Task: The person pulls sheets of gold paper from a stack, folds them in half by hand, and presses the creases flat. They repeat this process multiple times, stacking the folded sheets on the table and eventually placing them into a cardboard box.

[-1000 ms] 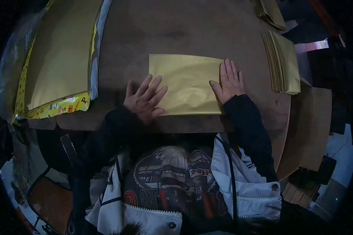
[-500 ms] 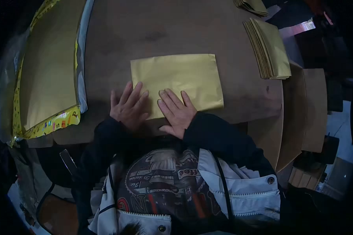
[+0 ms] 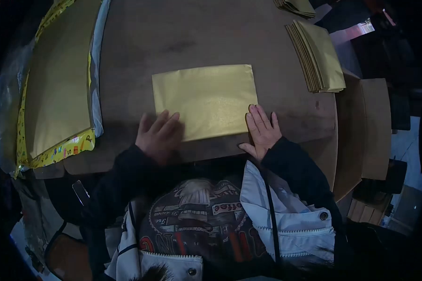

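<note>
"Where's the gold paper (image 3: 204, 96)?"
"I'm seeing it left of the folded stack (image 3: 324, 56). The right hand (image 3: 263, 135), stackward, is lying open, gripping nothing; the left hand (image 3: 155, 138), farther away, is blurring, grip unclear. Uneven pressing could be wrinkling the paper."

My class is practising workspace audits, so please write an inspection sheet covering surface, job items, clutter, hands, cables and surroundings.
Surface: brown tabletop, dark marks visible.
Job items: gold paper lying near the front edge; folded gold paper stack at right, another beyond.
Clutter: large gold sheet on yellow printed wrapping at left.
Hands: left hand blurred at the paper's left side, contact unclear; right hand, fingertips at its right edge.
Cables: nothing seen.
Surroundings: cardboard box beyond the table's right edge.
</note>
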Demonstrator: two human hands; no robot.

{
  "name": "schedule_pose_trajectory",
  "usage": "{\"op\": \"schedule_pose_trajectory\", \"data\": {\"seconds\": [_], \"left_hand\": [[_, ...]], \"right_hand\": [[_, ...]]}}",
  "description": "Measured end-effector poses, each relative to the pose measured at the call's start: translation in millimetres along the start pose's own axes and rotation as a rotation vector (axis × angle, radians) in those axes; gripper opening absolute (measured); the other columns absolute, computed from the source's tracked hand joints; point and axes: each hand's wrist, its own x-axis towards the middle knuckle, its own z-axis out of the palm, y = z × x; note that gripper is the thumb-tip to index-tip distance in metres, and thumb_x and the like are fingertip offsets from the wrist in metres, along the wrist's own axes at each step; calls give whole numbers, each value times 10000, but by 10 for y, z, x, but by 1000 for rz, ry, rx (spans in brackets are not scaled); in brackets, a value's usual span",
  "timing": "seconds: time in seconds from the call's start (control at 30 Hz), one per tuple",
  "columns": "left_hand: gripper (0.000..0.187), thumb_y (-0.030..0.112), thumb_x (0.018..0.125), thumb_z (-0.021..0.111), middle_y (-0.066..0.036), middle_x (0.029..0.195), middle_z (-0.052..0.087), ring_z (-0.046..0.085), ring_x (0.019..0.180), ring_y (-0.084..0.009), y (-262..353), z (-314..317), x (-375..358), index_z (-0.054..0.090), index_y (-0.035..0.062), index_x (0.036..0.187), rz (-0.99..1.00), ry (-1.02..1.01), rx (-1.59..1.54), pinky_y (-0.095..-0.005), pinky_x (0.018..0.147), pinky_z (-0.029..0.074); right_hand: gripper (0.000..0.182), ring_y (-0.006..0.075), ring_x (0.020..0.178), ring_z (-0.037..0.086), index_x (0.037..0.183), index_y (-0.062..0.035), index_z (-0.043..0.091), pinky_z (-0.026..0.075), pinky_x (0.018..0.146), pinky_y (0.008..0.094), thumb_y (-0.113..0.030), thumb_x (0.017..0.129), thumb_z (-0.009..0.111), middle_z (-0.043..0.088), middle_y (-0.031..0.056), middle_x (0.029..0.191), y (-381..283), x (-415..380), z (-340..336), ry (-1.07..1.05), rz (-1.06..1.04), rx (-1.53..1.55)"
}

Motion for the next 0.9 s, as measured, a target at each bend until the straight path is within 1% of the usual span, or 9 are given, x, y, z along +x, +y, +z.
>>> {"op": "schedule_pose_trajectory", "data": {"seconds": [0.13,0.2,0.37,0.43,0.53,0.7,0.77,0.8,0.9], "left_hand": [[454,265,862,545,-168,1406,383,358,1312,-396,194,-34,48,509,111,1287,51,125,-126,-637,968,373],[430,248,850,546,-192,1322,427,440,1206,-393,189,-33,100,527,103,1254,82,253,-7,-559,935,438],[422,225,823,551,-166,1195,494,509,1030,-324,329,-131,309,538,71,1215,-36,283,32,-454,812,464],[433,223,787,562,-133,1082,547,528,949,-293,537,-125,489,556,30,1175,-75,261,0,-395,743,438],[379,217,766,567,-132,1038,564,538,920,-282,648,-89,589,577,16,1087,-6,383,6,-407,759,436],[381,231,750,568,-132,1144,557,526,998,-288,458,6,456,581,10,1060,0,368,18,-452,829,420],[425,241,756,559,-121,1191,547,499,1096,-284,288,128,283,577,24,1122,-47,389,271,-506,934,372],[396,259,791,560,-109,1218,544,463,1184,-282,166,130,136,576,57,1131,-13,387,78,-560,1017,281],[374,278,832,562,-109,1256,530,444,1224,-298,-76,60,-122,574,75,1145,-60,302,24,-595,1037,230]], "right_hand": [[785,367,1396,239,1381,29,346,239,1022,663,-421,813,648,262,226,1486,-39,56,-115,5,22,37],[764,367,1375,276,1362,24,374,253,1010,666,-410,803,662,308,225,1458,-53,82,-142,22,17,18],[707,365,1309,374,1322,-6,439,267,980,690,-402,789,683,422,214,1372,-204,240,-307,16,22,-93],[677,366,1276,406,1319,-29,457,262,964,709,-371,779,682,452,207,1336,-339,386,-427,-110,128,-126],[622,370,1284,397,1305,-39,478,256,953,725,-318,779,656,450,198,1350,-453,549,-280,137,-50,-203],[502,379,1296,392,1273,-33,501,433,920,564,-170,802,604,416,169,1411,-501,633,-100,78,-137,-24],[501,383,1288,400,1268,-32,503,448,900,568,-165,798,613,422,169,1404,-504,635,-190,67,-150,-5],[500,388,1281,408,1263,-30,506,463,880,573,-160,795,623,428,170,1398,-503,648,-212,67,-155,6],[490,394,1284,409,1250,-18,507,477,879,561,-143,794,633,449,172,1375,-489,665,-216,66,-159,8]]}}
